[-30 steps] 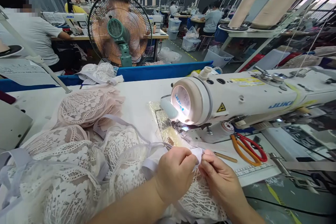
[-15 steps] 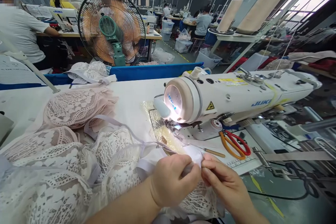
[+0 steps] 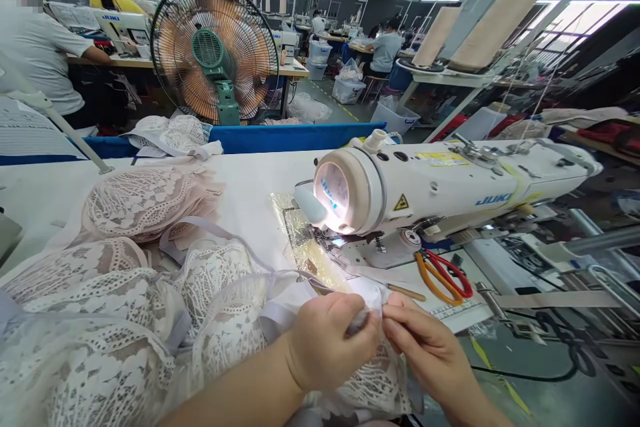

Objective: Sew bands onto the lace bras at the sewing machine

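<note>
My left hand (image 3: 333, 340) is closed around the white fabric edge of a lace bra (image 3: 373, 380), in front of the sewing machine. Close against it, my right hand (image 3: 420, 340) pinches the same white edge between thumb and fingers. The bra's lace cup hangs below both hands, partly hidden by them. A pale lilac strap (image 3: 285, 307) runs from my left hand toward the left. More white lace bras (image 3: 225, 320) lie in a heap beside my left forearm.
A white sewing machine (image 3: 450, 173) stands ahead, its lamp lit. Scissors with orange and red handles (image 3: 445, 277) and a wooden-handled tool (image 3: 407, 291) lie right of my hands. Stacked pink lace cups (image 3: 145, 203) lie left. Beyond the table are a fan (image 3: 215, 53) and a seated person (image 3: 40, 53).
Both hands keep their grip on the bra's edge in nearly the same place. The view has shifted very slightly. In the background, the person in yellow has shifted.
</note>
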Demonstrator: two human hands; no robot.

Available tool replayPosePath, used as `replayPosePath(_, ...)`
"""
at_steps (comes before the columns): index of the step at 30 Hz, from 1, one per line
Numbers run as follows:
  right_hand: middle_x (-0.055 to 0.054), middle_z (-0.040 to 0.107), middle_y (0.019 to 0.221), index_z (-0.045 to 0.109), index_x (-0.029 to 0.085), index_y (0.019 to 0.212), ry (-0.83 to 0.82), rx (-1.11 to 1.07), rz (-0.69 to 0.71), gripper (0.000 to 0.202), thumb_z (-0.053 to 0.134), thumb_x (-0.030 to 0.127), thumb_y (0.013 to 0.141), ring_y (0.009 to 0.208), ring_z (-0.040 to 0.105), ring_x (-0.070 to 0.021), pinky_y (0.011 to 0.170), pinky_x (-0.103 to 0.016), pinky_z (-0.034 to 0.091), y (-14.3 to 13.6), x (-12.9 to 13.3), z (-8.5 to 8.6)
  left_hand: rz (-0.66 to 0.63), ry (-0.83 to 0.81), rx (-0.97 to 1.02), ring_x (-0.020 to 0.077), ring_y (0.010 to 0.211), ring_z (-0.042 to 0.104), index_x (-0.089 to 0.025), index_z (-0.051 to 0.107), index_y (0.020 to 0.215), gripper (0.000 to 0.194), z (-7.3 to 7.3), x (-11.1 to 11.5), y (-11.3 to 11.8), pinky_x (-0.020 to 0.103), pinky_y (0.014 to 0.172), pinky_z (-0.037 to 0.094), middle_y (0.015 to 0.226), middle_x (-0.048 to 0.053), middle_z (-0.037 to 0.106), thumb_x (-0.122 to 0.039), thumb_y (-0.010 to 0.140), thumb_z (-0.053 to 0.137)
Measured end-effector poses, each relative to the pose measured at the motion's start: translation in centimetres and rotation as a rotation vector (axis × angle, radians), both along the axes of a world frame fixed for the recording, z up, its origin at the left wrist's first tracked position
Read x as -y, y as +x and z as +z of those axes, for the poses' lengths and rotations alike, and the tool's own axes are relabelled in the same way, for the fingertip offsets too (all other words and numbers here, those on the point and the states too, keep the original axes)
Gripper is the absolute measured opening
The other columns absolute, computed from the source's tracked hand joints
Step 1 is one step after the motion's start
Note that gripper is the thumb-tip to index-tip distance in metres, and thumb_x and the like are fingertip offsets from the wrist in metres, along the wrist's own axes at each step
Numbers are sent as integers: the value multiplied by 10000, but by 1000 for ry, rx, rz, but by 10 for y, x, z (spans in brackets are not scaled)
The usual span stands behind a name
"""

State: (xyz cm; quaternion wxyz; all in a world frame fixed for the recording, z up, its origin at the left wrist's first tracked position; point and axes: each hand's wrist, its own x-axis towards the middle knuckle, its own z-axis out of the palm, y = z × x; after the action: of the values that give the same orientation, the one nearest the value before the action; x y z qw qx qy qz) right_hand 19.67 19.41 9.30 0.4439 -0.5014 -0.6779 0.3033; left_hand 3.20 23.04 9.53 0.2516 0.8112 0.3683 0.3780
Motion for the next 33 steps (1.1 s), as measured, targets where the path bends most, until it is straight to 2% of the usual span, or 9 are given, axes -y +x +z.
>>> replayPosePath(10, 13, 470, 587, 665, 258, 913, 31, -4, 13, 225, 513, 140, 797, 543, 470, -124, 474, -233, 397, 0, -4, -1, -8, -71, -30, 94, 483, 370, -203, 308, 578, 271, 2, -2, -2, 227, 490, 334, 512, -42, 352, -296, 824, 373)
replayPosePath(15, 10, 473, 615, 648, 269, 932, 19, 7, 5, 225, 505, 146, 809, 548, 465, -120, 473, -229, 392, 3, -1, -5, 22, 10, -11, 97, 493, 408, -204, 367, 598, 239, -3, -1, 0, 228, 490, 346, 513, -42, 400, -281, 822, 393)
replayPosePath(21, 1, 458, 601, 647, 225, 871, -6, 54, 8, 172, 486, 195, 820, 555, 464, -132, 473, -243, 389, 0, -2, 2, 32, 65, 6, 101, 485, 416, -203, 397, 597, 235, -5, -1, 1, 233, 489, 347, 501, -37, 423, -260, 824, 383)
replayPosePath(23, 2, 450, 594, 642, 222, 832, 3, 51, 12, 167, 476, 200, 825, 555, 459, -134, 473, -243, 385, -1, -3, 4, 16, 27, 0, 101, 500, 424, -200, 400, 600, 233, -3, -1, 1, 229, 502, 351, 514, -34, 431, -269, 823, 388)
replayPosePath(29, 7, 428, 582, 606, 212, 746, -5, 39, 9, 173, 460, 209, 838, 559, 435, -134, 495, -248, 375, -2, -5, 0, -31, -226, -27, 89, 492, 380, -195, 396, 569, 292, 7, -2, -4, 204, 472, 323, 505, -47, 357, -326, 830, 407)
replayPosePath(33, 9, 422, 573, 593, 209, 725, -17, 24, 11, 191, 447, 221, 848, 556, 425, -134, 494, -249, 364, -3, -6, -4, -59, -184, 37, 102, 521, 407, -192, 499, 653, 275, 2, -3, -5, 214, 491, 345, 533, -30, 423, -345, 848, 378)
